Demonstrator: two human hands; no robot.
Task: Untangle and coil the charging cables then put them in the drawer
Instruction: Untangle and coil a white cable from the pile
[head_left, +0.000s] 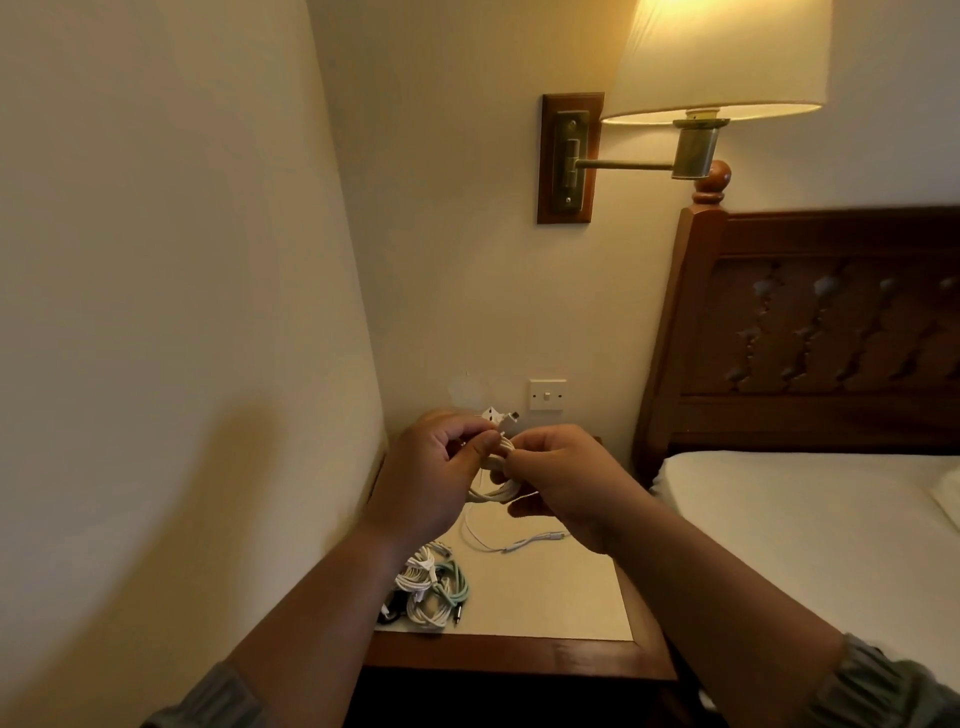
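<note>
1. Hands meet above the far part of the nightstand: the left hand (431, 467) pinches a small coil of thin white charging cable (493, 475) between thumb and curled fingers, and the right hand (563, 475) has its fingers closed together on the same coil from the other side. Holding it up between both hands probably keeps the loops from springing open while the free end is wrapped.
2. White plug ends (501, 418) stick up just above the left hand, so that end seems gathered in already.
3. The cable's loose tail (511, 543) hangs below the hands and trails across the cream-topped wooden nightstand (561, 603), ending in a small connector; this length looks not yet wound.
4. A heap of other cables, white and pale green (428, 584), lies at the near left of the nightstand top, close to the wall. Some look looped; whether they are fully sorted I cannot tell.
5. No drawer shows here; it is likely in the dark front below the top, out of view.
6. Around: a brass swing-arm wall lamp with a cream shade (711, 62), a white wall switch (547, 395), a carved dark wooden headboard (810, 332) and a white-sheeted bed (810, 525) on the right. Nothing crowds the hands; the trailing tail could snag on the heap if pulled that way.
</note>
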